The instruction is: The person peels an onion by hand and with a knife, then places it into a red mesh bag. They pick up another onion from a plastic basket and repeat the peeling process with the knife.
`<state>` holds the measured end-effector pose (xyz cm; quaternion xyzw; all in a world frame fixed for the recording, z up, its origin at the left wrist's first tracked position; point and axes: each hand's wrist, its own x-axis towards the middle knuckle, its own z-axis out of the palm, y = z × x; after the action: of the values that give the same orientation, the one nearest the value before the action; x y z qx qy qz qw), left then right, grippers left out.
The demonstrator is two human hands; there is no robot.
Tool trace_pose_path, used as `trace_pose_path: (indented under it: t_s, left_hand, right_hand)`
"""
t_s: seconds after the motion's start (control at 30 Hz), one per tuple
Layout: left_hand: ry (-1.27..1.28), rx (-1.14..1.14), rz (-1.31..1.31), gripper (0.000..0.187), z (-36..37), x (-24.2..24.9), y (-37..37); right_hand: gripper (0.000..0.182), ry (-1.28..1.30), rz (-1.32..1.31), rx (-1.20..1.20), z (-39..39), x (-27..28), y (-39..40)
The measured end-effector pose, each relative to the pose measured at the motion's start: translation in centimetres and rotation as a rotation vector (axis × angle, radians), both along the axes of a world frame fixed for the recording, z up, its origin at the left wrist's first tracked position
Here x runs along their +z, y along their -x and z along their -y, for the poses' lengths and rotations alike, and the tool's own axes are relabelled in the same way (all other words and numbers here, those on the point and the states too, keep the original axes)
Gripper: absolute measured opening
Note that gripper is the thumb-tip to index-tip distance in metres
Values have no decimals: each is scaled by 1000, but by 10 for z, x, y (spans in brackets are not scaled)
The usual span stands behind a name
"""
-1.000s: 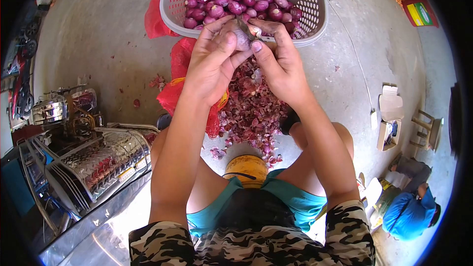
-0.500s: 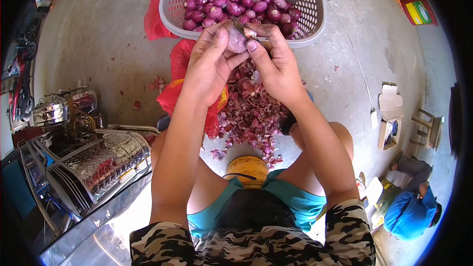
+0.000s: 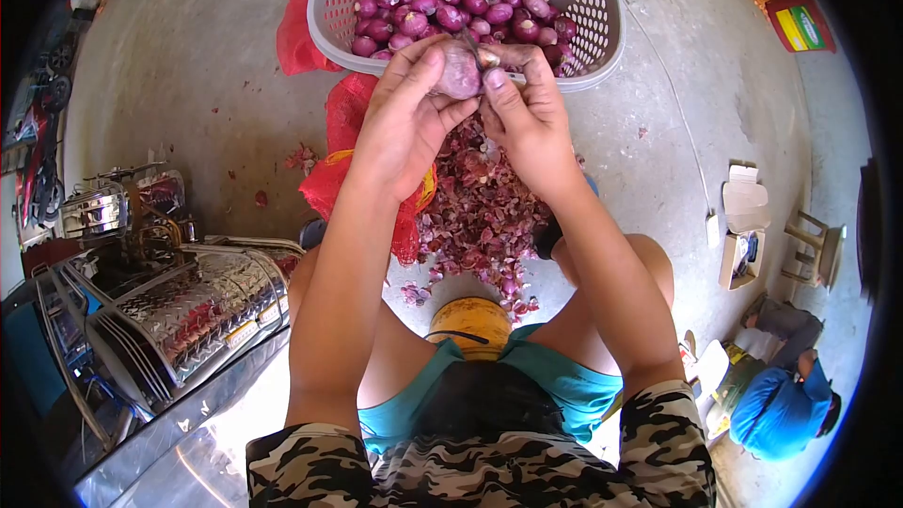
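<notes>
Between my hands is a pale purple onion (image 3: 458, 72), gripped by the closed fingers of my left hand (image 3: 406, 118). My right hand (image 3: 529, 111) is closed on a small dark-bladed knife (image 3: 474, 49), its blade against the onion's right end. The knife's handle is hidden by my fingers. Just beyond my hands, a grey perforated basket (image 3: 329, 14) holds many peeled purple onions (image 3: 450, 17). Below my hands, a heap of reddish onion skins (image 3: 484, 202) lies on the floor.
A red mesh bag (image 3: 348, 122) lies left of the skins. A yellow container (image 3: 470, 327) stands between my legs. Shiny metal vehicle parts (image 3: 212, 306) fill the left side. At right are an open cardboard box (image 3: 743, 259), a wooden stool (image 3: 816, 249) and a person in blue (image 3: 781, 414).
The knife blade has turned more upright against the onion's end. The onion and both hands have shifted very slightly to the right.
</notes>
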<state>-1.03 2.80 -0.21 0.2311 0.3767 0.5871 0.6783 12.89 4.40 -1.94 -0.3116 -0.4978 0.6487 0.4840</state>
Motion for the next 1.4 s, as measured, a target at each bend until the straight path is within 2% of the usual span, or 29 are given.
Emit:
trace_pose_path:
  t_s: [0.07, 0.1, 0.23, 0.33, 0.5, 0.67, 0.8, 0.87, 0.93, 1.03, 1.07, 1.17, 1.23, 1.27, 1.37, 1.4]
  left_hand:
    - [-61, 14, 12, 34, 2, 1, -1]
    - [-97, 23, 27, 32, 3, 1, -2]
    - [-246, 113, -34, 40, 2, -2, -7]
    - [-342, 137, -214, 46, 3, -1, -9]
    - [-364, 165, -258, 45, 3, 0, -12]
    - [-344, 170, -272, 44, 2, -4, -1]
    - [-255, 201, -222, 52, 1, 8, 3]
    - [-204, 190, -281, 55, 0, 8, 6]
    - [-274, 175, -394, 55, 0, 5, 6]
    - [-339, 179, -497, 56, 0, 5, 2]
    - [-354, 185, -520, 56, 1, 5, 1]
    - [-362, 150, -823, 57, -1, -10, 7]
    - [-327, 95, -930, 60, 1, -4, 8]
    - [-309, 66, -983, 61, 1, -2, 8]
    - [-426, 104, -894, 65, -1, -7, 7]
    - [-386, 82, -832, 67, 1, -4, 6]
  right_hand:
    - [23, 145, -178, 110, -4, 5, -7]
    - [21, 143, -136, 27, -1, 9, -1]
    - [22, 125, -85, 2, 0, 11, -1]
    - [24, 107, -41, -24, 1, 12, 2]
    - [22, 157, -101, -57, 4, 11, 4]
    - [20, 311, -142, -258, -10, 17, -4]
    - [25, 41, 465, 51, -19, 12, -31]
    - [37, -47, 734, 74, -16, 11, -36]
    - [46, -182, 1001, 98, -13, 9, -41]
    - [57, -184, 1173, 73, -11, 4, -44]
    - [58, -156, 1132, 59, -12, 5, -44]
    - [61, -92, 916, 39, -14, 20, -41]
    - [60, -75, 648, 52, -13, 27, -41]
    - [60, -133, 656, 67, -12, 27, -40]
    - [58, -223, 627, 121, -8, 21, -35]
    - [58, -238, 634, 127, -7, 18, -34]
